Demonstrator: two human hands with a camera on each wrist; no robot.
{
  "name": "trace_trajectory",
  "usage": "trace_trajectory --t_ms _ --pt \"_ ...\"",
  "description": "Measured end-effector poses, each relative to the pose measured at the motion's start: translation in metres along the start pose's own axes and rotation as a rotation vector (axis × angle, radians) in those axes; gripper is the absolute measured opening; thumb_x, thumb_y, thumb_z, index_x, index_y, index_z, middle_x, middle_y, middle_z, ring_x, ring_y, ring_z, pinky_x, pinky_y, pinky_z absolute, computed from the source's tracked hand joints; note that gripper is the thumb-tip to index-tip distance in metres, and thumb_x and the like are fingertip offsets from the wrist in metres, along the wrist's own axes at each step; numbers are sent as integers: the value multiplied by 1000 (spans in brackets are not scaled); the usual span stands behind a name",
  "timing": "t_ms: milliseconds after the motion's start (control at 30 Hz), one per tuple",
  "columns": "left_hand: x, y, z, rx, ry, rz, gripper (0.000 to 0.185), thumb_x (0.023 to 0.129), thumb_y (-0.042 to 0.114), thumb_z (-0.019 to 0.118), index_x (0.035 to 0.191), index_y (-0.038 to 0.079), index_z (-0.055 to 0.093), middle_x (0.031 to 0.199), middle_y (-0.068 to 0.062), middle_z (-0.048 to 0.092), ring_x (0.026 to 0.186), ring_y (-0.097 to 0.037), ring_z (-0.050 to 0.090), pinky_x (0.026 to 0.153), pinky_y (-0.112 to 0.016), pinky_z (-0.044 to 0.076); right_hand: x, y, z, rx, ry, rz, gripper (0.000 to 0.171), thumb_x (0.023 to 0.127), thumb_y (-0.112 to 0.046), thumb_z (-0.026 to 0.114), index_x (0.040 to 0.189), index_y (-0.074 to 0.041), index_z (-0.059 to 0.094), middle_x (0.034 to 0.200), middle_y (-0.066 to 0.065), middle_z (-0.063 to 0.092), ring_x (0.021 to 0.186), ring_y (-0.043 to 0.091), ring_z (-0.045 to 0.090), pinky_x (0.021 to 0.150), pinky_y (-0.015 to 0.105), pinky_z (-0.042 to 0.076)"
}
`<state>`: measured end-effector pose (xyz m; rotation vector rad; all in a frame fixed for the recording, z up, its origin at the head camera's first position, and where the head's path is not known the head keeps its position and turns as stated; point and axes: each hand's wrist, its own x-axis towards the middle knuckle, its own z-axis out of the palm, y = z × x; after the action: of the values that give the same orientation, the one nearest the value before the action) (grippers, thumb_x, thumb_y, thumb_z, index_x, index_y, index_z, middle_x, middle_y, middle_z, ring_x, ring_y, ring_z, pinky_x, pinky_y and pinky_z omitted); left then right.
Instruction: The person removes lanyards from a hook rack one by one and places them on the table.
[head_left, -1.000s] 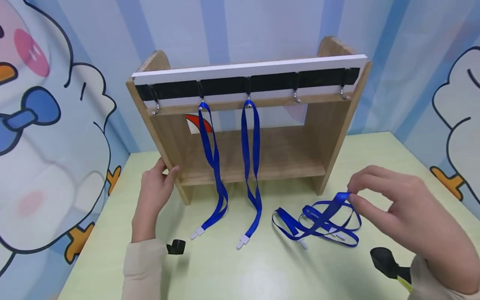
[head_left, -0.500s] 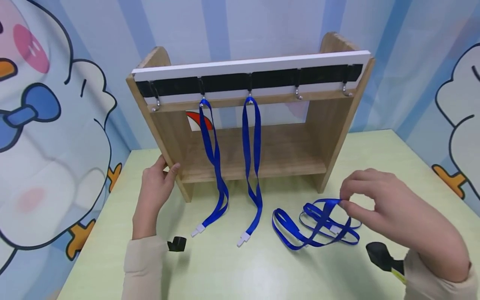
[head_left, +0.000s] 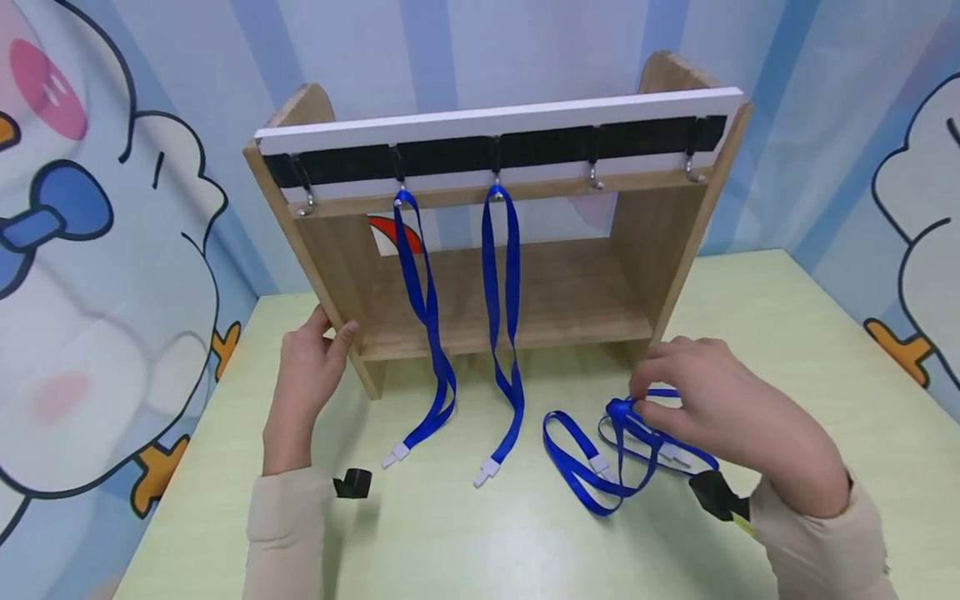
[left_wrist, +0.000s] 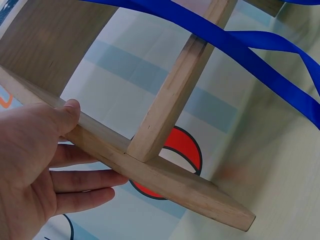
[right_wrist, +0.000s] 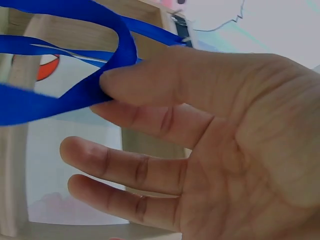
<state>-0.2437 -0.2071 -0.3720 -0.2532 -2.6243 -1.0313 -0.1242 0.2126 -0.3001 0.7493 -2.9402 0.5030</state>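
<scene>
Here, two blue lanyards already hang from hooks on the wooden rack. The right hand pinches a loose lanyard lying on the table before the rack. The left hand grips the rack's side. Three hooks remain bare.

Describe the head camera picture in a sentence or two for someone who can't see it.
A person's right hand pinches a blue lanyard from a tangle on a pale green table, while the left hand grips the side of a wooden hook rack. Two more lanyards hang from its hooks.
</scene>
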Motion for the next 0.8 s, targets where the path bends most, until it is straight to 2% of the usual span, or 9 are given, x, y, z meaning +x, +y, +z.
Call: trace_trajectory --t_ms 233,400,633,800 --pt "2 1 -3 -13 12 21 46 107 24 55 143 -4 48 133 -27 61 100 -41 71 77 -52 59 15 -5 8 11 -17 -16 4 88 -15 76 90 -18 76 88 -8 65 81 15 61 82 54 46" --pt "3 3 -3 -6 0 1 48 107 26 54 146 -1 47 134 -25 61 103 -41 70 78 -52 59 25 -7 18 34 -37 -11 2 90 -14 75 92 -15 76 89 -6 67 83 16 63 84 53 47" --pt "2 3 -2 -5 2 4 48 106 24 55 146 -1 47 133 -25 61 102 -41 70 78 -51 59 41 -1 37 75 -22 -16 6 90 -8 71 93 -9 77 88 -1 71 77 15 62 76 40 55" --pt "1 2 -1 -4 -1 0 48 106 24 55 146 -1 47 133 -25 61 102 -41 70 78 -51 59 51 4 53 77 -21 1 6 91 -7 71 93 -8 77 86 -1 71 73 14 60 74 36 56"
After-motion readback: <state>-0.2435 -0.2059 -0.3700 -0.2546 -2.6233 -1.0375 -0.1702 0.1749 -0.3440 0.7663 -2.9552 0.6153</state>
